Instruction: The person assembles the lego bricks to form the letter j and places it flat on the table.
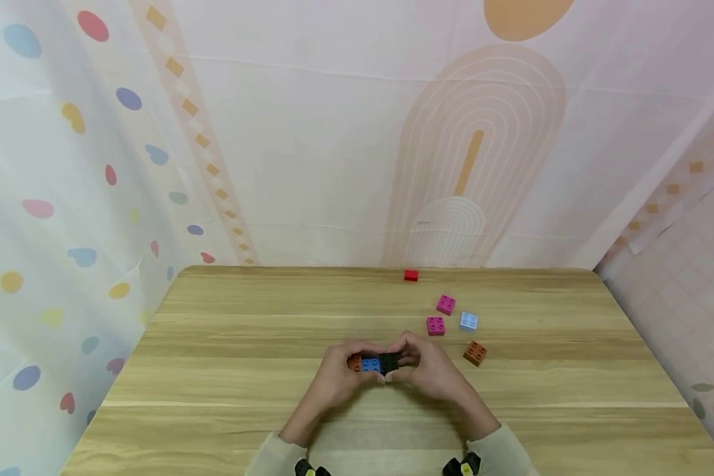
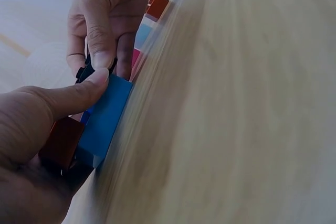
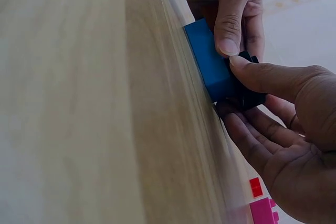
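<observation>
In the head view my two hands meet over a small row of joined toy bricks. My left hand [image 1: 336,375] grips the end with a brown brick [image 2: 62,142]; its thumb lies along the row. A blue studded brick [image 1: 370,365] sits in the middle. Thumb and fingers of my right hand [image 1: 433,371] pinch a black brick [image 3: 247,90] at the other end. Beneath them a longer blue brick [image 2: 107,114] shows in both wrist views, low over the tabletop. Both thumb tips come close together at the middle. My fingers hide part of the row.
Loose bricks lie on the wooden table [image 1: 226,370] right of my hands: two pink bricks [image 1: 436,326], a light blue brick [image 1: 469,321] and a brown brick [image 1: 475,353]. A red brick [image 1: 411,275] is at the back edge, before a patterned curtain [image 1: 309,165].
</observation>
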`<state>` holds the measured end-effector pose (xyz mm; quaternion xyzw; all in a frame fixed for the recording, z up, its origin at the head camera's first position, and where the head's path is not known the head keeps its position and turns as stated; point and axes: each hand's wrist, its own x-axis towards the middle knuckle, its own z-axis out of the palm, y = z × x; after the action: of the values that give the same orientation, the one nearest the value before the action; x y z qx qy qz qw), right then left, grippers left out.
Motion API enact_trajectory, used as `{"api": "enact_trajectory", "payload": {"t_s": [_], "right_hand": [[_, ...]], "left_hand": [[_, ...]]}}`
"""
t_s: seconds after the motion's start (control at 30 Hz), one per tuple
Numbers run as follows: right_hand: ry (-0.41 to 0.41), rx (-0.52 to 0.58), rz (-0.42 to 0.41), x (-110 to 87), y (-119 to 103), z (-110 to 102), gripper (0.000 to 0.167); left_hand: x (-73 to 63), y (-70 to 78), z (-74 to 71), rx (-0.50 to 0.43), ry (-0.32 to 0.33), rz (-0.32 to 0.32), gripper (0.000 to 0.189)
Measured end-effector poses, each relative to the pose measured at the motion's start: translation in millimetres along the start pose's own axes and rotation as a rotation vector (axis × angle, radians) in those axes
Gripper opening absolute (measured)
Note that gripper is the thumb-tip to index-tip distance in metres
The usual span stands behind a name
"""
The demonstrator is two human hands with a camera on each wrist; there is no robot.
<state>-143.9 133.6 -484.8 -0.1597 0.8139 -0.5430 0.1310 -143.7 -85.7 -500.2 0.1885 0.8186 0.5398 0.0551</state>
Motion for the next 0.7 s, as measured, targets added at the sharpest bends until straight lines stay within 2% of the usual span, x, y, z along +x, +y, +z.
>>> {"api": "enact_trajectory", "payload": {"t_s": [0.37,0.7], "right_hand": [[-0.04,-0.013,-0.01,-1.8,-3,-3,0.031],[-0.049,-0.114,-0.046,-5.8,-1,-11,0.033]], "left_hand": [[0.4,-0.5,0.6,0.009,0.014,0.012,0.037],[-0.5,1.5,1.0,0.018,0.007,-0.008,0.036]]}}
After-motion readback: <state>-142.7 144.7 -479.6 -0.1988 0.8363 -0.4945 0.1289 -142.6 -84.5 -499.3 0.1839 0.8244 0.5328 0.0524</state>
